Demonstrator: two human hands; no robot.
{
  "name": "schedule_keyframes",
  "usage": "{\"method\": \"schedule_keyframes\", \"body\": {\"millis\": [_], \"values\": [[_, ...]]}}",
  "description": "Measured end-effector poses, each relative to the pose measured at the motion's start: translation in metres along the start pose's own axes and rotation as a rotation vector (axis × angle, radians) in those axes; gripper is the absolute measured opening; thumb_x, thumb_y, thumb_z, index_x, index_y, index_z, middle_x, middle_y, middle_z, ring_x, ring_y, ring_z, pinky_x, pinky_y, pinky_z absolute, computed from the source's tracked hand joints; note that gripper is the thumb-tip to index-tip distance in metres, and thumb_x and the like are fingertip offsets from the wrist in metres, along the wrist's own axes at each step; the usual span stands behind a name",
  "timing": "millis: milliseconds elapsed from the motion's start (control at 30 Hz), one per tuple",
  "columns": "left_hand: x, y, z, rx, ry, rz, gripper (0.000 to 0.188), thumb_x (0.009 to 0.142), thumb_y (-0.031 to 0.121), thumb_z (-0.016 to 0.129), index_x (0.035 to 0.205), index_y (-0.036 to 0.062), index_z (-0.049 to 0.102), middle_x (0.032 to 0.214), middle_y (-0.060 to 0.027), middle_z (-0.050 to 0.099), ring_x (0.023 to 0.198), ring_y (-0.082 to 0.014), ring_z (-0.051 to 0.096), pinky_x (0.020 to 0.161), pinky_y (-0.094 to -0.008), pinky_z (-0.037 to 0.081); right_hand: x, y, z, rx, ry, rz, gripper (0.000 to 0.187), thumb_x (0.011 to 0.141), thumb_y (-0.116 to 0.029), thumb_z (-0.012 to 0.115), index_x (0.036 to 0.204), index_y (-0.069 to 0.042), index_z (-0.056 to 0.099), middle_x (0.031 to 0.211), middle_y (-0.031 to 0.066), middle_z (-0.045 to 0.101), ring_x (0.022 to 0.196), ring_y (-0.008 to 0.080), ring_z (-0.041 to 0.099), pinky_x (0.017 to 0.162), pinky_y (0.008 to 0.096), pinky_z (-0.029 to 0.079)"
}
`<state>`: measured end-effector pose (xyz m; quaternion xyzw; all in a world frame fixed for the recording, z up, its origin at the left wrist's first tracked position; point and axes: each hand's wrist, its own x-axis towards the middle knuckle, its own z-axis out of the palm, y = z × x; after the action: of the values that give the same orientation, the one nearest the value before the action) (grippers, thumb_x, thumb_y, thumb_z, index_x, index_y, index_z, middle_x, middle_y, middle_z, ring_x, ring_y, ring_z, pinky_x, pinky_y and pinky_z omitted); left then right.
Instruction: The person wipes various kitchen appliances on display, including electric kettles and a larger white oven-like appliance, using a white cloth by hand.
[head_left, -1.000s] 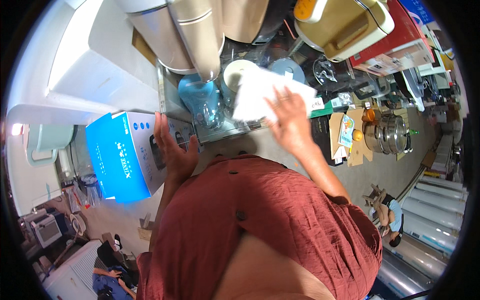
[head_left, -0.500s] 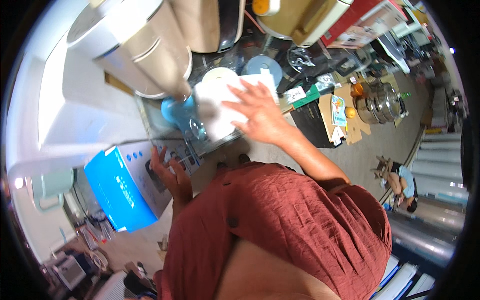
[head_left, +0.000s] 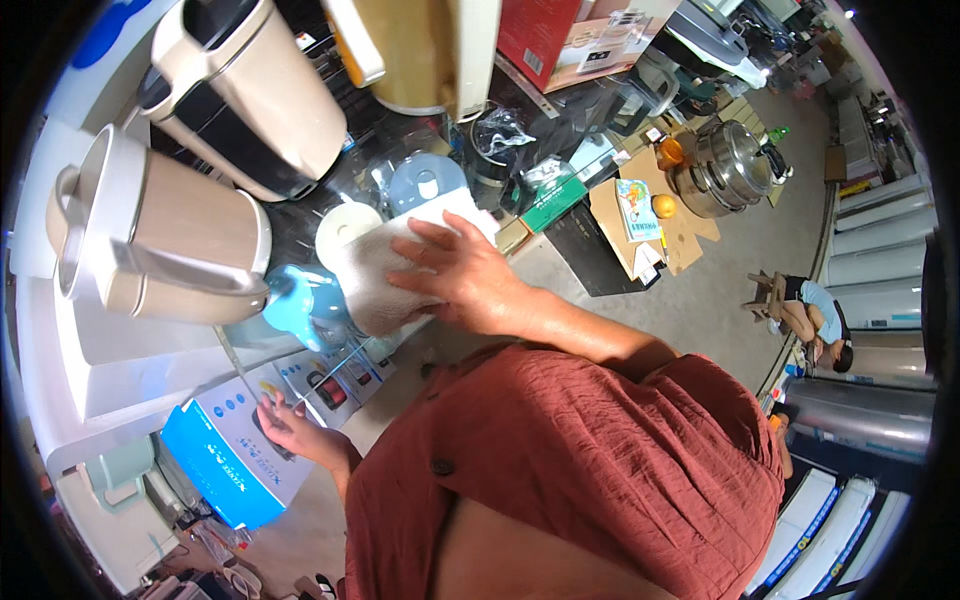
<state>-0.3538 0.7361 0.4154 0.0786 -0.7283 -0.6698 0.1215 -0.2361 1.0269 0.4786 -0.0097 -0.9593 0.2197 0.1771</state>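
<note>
R hand (head_left: pixel 475 285): fingers spread over paper towel (head_left: pixel 372 285); underside hidden, so can't tell if clamped on it or just resting.
L hand (head_left: pixel 295 430): lower left of ctr, fingers apart, nothing held; nr blue-and-white box (head_left: pixel 220 450), contact unconfirmed.
Towel location: ctr of frame, slightly left; just below cream lid (head_left: pixel 348 235), just right of blue jug (head_left: pixel 295 305).
Towel form: white, textured; roll or thick pad, can't tell.
Handling, pressure: rec. flat palm, even load, fingers spread; digging in w/ fingertips would prob. crumple it.
Handling, clearance: judged tight on jug side; adv. slow, short moves, L hand free to steady jug if nudged.
Towel axis: long axis approx. diagonal, lower left to upper right; lower end toward jug, upper end toward green box (head_left: pixel 553 205).
</note>
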Motion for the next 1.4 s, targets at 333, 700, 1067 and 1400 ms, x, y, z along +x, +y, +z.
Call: {"method": "schedule_keyframes", "body": {"millis": [333, 700, 1067, 1400], "values": [[0.026, -0.028, -0.003, -0.234, 0.214, -0.215, 0.034, 0.093, 0.04, 0.052, 0.109, 0.01, 0.05, 0.107, -0.0064, 0.058, 0.086, -0.0175, 0.053, 0.068, -0.0355, 0.043, -0.086, 0.236, -0.137, -0.267, 0.228, 0.272, 0.035, 0.077, -0.024, 0.074, 0.112, -0.019, 0.069, 0.13, 0.0038, 0.06, 0.124, 0.0272, 0.05, 0.106, 0.0426, 0.035], [0.014, -0.025, 0.004, -0.146, 0.371, -0.193, 0.043, 0.097, 0.04, 0.047, 0.129, 0.0111, 0.043, 0.121, -0.0066, 0.055, 0.09, -0.017, 0.059, 0.059, -0.0245, 0.045, -0.067, 0.207, -0.118, 0.048, -0.063, 0.157, 0.051, 0.062, -0.006, 0.065, 0.112, -0.017, 0.065, 0.127, 0.0099, 0.059, 0.12, 0.035, 0.051, 0.099, 0.0497, 0.039], [0.005, -0.032, 0.016, -0.015, 0.455, -0.217, 0.041, 0.098, 0.043, 0.043, 0.13, 0.0177, 0.046, 0.112, 0.0017, 0.06, 0.082, -0.0086, 0.057, 0.062, -0.0262, 0.044, 0.002, 0.128, -0.072, 0.078, -0.084, -0.264, 0.051, 0.065, -0.016, 0.075, 0.115, -0.015, 0.065, 0.135, 0.0147, 0.053, 0.13, 0.0364, 0.043, 0.106, 0.054, 0.03], [-0.013, -0.007, 0.026, -0.255, 0.276, -0.25, 0.034, 0.1, 0.025, 0.049, 0.132, 0.0141, 0.046, 0.105, -0.0011, 0.061, 0.078, -0.0078, 0.061, 0.053, -0.0187, 0.043, 0.044, 0.023, -0.001, 0.096, -0.356, -0.54, 0.052, 0.071, -0.024, 0.075, 0.121, -0.019, 0.062, 0.136, 0.0184, 0.048, 0.129, 0.0438, 0.04, 0.105, 0.0533, 0.034]]}}
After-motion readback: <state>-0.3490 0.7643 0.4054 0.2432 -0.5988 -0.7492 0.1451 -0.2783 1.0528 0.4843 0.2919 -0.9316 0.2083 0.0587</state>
